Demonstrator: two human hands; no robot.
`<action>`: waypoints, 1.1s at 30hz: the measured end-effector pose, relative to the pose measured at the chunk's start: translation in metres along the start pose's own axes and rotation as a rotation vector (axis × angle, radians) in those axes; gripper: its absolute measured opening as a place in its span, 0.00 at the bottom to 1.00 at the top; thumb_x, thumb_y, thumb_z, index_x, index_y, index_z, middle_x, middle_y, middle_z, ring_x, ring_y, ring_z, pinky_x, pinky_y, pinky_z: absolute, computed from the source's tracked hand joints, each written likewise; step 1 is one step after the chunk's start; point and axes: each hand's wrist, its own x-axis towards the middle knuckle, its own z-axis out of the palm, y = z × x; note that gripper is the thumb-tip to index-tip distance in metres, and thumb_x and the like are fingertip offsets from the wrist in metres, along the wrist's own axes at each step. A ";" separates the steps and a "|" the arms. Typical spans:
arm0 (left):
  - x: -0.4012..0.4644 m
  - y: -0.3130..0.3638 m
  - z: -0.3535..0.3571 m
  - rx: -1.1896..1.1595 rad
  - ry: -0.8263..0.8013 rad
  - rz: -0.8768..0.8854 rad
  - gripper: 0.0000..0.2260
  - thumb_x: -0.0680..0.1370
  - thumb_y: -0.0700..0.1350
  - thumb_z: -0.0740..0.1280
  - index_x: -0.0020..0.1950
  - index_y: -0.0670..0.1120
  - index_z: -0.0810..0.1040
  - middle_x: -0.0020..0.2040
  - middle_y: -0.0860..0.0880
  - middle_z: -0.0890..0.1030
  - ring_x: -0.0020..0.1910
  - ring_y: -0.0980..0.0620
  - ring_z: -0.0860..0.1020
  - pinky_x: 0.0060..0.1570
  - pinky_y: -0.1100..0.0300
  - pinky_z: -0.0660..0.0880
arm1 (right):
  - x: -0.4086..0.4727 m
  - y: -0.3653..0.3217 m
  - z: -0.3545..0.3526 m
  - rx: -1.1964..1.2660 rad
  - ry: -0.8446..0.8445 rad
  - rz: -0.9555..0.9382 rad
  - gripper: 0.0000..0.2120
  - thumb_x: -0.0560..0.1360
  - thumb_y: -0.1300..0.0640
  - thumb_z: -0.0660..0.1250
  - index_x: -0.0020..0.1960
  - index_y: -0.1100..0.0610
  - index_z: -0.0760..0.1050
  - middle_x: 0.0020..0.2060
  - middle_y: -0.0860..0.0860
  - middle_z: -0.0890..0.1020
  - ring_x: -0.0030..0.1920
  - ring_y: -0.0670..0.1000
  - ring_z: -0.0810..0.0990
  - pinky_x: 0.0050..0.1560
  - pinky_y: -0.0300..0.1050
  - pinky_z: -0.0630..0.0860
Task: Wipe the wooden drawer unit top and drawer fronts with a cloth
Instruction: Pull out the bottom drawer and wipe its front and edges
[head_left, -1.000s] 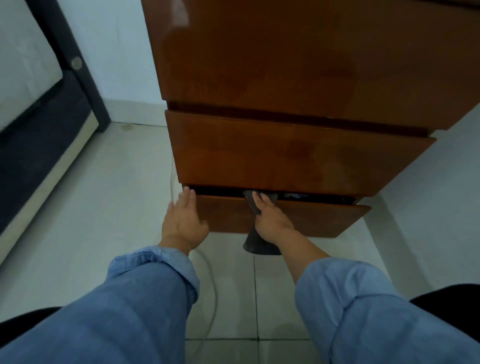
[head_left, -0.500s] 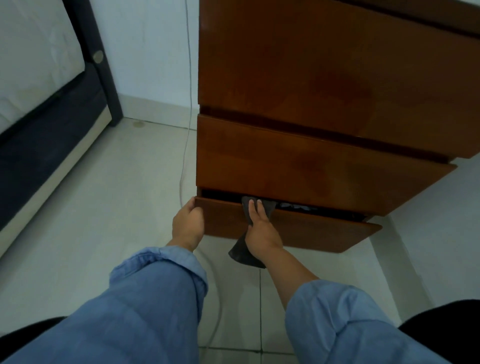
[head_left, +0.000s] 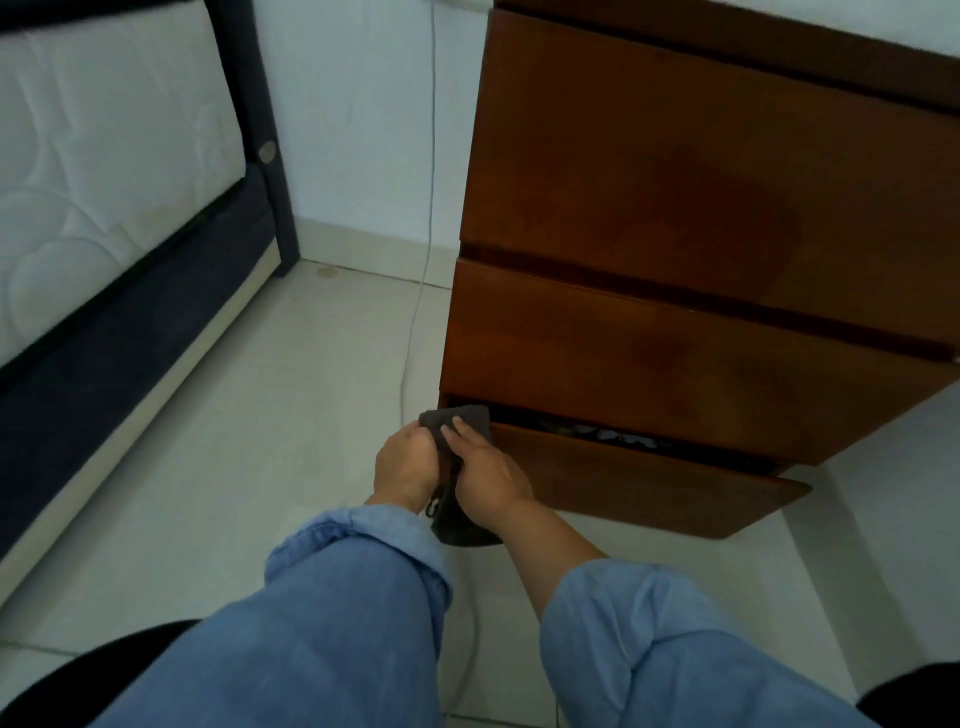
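Note:
The brown wooden drawer unit (head_left: 649, 208) fills the upper right, its three drawer fronts facing me. The bottom drawer (head_left: 649, 488) stands slightly pulled out, with dark items showing in the gap. A dark grey cloth (head_left: 462, 418) lies over that drawer's top left corner and hangs down below my hands. My right hand (head_left: 488, 478) presses the cloth against the corner, fingers laid over it. My left hand (head_left: 408, 467) is right beside it at the drawer's left end, its fingers curled at the cloth's edge.
A white cable (head_left: 423, 291) runs down the wall and across the pale tiled floor (head_left: 234, 441) beside the unit. A bed with a white mattress (head_left: 104, 156) and dark blue frame (head_left: 130, 332) stands at the left. White walls flank the unit.
My right hand has slid the cloth leftward along the bottom drawer's top edge to its left corner. It now meets my left hand. My view has shifted left.

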 end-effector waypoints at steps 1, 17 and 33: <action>-0.003 0.000 -0.001 0.022 -0.016 -0.015 0.14 0.81 0.41 0.54 0.61 0.42 0.75 0.61 0.41 0.78 0.53 0.45 0.74 0.53 0.60 0.67 | -0.006 0.003 0.001 -0.004 0.036 0.012 0.31 0.77 0.65 0.55 0.76 0.44 0.56 0.76 0.41 0.55 0.71 0.55 0.65 0.69 0.50 0.65; -0.044 0.035 0.052 0.843 -0.430 0.422 0.32 0.78 0.51 0.59 0.78 0.44 0.50 0.79 0.46 0.51 0.77 0.47 0.55 0.75 0.52 0.52 | -0.083 0.129 -0.047 0.375 0.184 0.594 0.30 0.79 0.66 0.55 0.78 0.57 0.50 0.75 0.57 0.61 0.72 0.59 0.64 0.68 0.50 0.65; -0.025 0.025 0.099 1.265 -0.322 0.642 0.35 0.79 0.48 0.56 0.78 0.43 0.37 0.78 0.45 0.37 0.77 0.50 0.39 0.72 0.46 0.34 | -0.041 0.147 -0.077 0.893 0.288 0.709 0.27 0.82 0.64 0.47 0.78 0.52 0.45 0.76 0.51 0.57 0.71 0.57 0.65 0.61 0.48 0.66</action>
